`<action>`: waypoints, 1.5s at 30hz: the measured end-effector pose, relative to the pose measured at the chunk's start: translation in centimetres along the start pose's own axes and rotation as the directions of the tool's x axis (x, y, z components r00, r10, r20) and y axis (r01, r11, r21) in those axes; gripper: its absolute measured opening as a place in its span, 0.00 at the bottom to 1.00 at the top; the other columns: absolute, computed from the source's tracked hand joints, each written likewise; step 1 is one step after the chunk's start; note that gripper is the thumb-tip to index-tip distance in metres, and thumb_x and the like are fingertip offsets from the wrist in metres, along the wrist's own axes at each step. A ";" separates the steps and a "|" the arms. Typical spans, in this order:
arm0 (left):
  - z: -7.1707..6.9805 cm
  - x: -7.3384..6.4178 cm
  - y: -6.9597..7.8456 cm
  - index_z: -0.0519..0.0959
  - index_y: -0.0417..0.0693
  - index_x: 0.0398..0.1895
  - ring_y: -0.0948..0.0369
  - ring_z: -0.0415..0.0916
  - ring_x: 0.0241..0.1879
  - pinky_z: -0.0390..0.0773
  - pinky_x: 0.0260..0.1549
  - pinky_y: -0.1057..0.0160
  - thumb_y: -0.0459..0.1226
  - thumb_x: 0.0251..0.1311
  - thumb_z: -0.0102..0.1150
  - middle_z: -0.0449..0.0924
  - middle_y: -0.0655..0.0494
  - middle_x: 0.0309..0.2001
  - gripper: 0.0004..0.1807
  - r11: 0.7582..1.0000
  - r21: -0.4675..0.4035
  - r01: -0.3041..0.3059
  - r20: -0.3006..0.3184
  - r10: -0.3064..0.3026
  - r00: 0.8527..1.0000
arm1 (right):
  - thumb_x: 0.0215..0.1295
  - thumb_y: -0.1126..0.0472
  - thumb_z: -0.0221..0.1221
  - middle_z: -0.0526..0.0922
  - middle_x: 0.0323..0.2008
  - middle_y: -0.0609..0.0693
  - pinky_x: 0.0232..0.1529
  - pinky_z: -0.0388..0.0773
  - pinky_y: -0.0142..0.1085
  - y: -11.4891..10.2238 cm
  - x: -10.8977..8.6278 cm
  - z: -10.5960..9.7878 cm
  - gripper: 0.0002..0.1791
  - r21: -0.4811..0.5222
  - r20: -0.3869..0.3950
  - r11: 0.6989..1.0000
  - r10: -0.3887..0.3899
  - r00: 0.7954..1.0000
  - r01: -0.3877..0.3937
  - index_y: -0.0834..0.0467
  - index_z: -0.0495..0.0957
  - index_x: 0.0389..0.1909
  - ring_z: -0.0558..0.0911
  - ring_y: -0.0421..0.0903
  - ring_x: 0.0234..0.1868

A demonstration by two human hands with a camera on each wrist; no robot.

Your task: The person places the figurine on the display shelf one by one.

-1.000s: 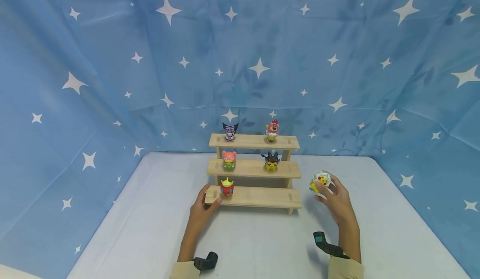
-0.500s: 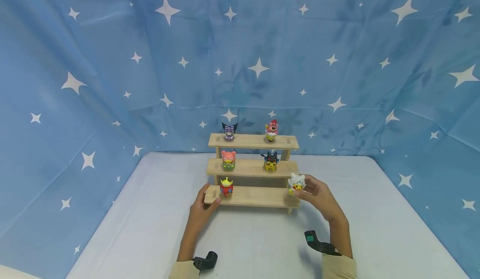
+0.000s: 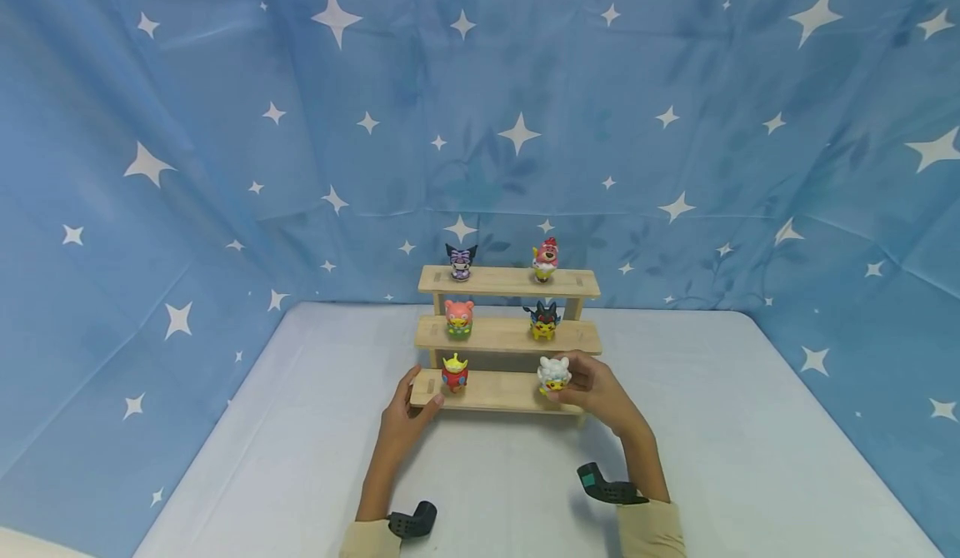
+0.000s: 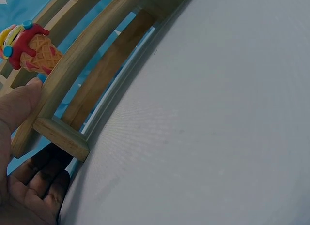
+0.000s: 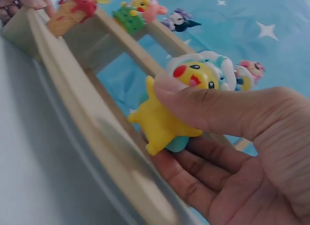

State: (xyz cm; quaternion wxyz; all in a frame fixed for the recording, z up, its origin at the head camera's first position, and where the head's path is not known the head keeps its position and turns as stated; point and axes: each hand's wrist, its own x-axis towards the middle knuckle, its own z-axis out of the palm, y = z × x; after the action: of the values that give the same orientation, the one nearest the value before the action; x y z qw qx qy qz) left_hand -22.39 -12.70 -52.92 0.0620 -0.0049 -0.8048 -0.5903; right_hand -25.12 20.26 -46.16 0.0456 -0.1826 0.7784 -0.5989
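Note:
Between thumb and fingers, my right hand point(image 3: 597, 388) pinches a yellow figurine with a white fluffy hood point(image 5: 167, 109); in the head view it is at the right part of the bottom step. In the right wrist view its feet appear close to the board, though contact is unclear. At the left end of the three-step wooden display stand point(image 3: 498, 392), my left hand point(image 3: 402, 419) grips the bottom step, thumb at the front edge and fingers around the end. Beside that thumb stands a red-and-yellow figurine with a waffle-cone base point(image 4: 41, 51).
A pink-headed figurine point(image 3: 459, 319) and a black-eared yellow one point(image 3: 543, 321) stand on the middle step. The top step bears a purple-and-black figurine point(image 3: 461, 263) and a pink bear point(image 3: 545, 260). Behind the white table point(image 3: 337, 366) hangs a blue starry cloth point(image 3: 480, 83).
My right hand has carried the white-hooded figurine leftward, from beside the stand to the bottom step, turning it to face front. My left hand keeps its grip on the stand.

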 end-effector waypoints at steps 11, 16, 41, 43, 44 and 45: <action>0.2 -0.1 0.3 0.56 0.50 0.76 0.45 0.69 0.66 0.67 0.66 0.46 0.50 0.61 0.64 0.69 0.38 0.66 0.43 1.000 -0.001 0.015 0.000 -0.015 1.000 | 0.51 0.67 0.72 0.78 0.52 0.60 0.54 0.80 0.33 0.5 0.8 1.5 0.29 -0.065 -0.054 0.998 0.023 0.998 -0.026 0.61 0.74 0.55 0.81 0.50 0.53; 0.1 0.0 0.5 0.55 0.50 0.75 0.45 0.68 0.67 0.66 0.67 0.46 0.50 0.62 0.63 0.69 0.38 0.67 0.43 1.000 -0.006 0.003 0.004 -0.003 1.000 | 0.51 0.67 0.72 0.80 0.51 0.59 0.53 0.80 0.35 0.6 0.8 1.4 0.29 -0.100 -0.065 0.995 0.020 0.998 -0.026 0.60 0.74 0.55 0.81 0.43 0.50; 0.1 -0.2 0.2 0.56 0.51 0.75 0.44 0.69 0.66 0.68 0.65 0.45 0.50 0.62 0.64 0.69 0.37 0.67 0.42 1.000 0.006 0.014 -0.010 -0.014 1.000 | 0.56 0.59 0.70 0.78 0.59 0.60 0.61 0.76 0.44 1.2 0.7 1.3 0.34 -0.189 -0.010 0.982 -0.017 1.000 0.015 0.60 0.71 0.64 0.78 0.59 0.60; 0.1 -0.2 0.2 0.56 0.51 0.75 0.44 0.70 0.66 0.68 0.65 0.45 0.50 0.62 0.63 0.70 0.38 0.66 0.42 1.000 0.009 0.009 -0.012 -0.009 1.000 | 0.55 0.60 0.71 0.79 0.57 0.59 0.60 0.77 0.43 1.1 0.8 1.3 0.34 -0.177 -0.013 0.984 -0.017 1.000 0.014 0.60 0.72 0.63 0.79 0.58 0.59; 0.1 -0.1 0.3 0.56 0.51 0.75 0.45 0.70 0.66 0.68 0.65 0.45 0.50 0.62 0.64 0.70 0.38 0.66 0.43 1.000 0.011 0.008 -0.014 -0.008 1.000 | 0.55 0.60 0.71 0.79 0.57 0.59 0.59 0.78 0.42 1.1 0.8 1.3 0.33 -0.175 -0.014 0.984 -0.020 1.000 0.017 0.60 0.72 0.63 0.79 0.58 0.59; 0.1 -0.1 0.3 0.56 0.50 0.75 0.45 0.70 0.66 0.68 0.65 0.45 0.50 0.61 0.64 0.70 0.38 0.66 0.43 1.000 0.011 0.006 -0.015 -0.005 1.000 | 0.55 0.60 0.71 0.79 0.56 0.59 0.59 0.78 0.42 1.1 0.8 1.3 0.33 -0.169 -0.015 0.985 -0.020 1.000 0.017 0.60 0.72 0.63 0.79 0.57 0.58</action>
State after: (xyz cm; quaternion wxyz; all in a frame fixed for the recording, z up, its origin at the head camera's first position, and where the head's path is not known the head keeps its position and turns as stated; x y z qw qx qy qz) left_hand -22.25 -12.55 -52.69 0.0665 0.0022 -0.8076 -0.5859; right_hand -25.76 18.99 -47.42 0.0178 -0.1881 0.8251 -0.5325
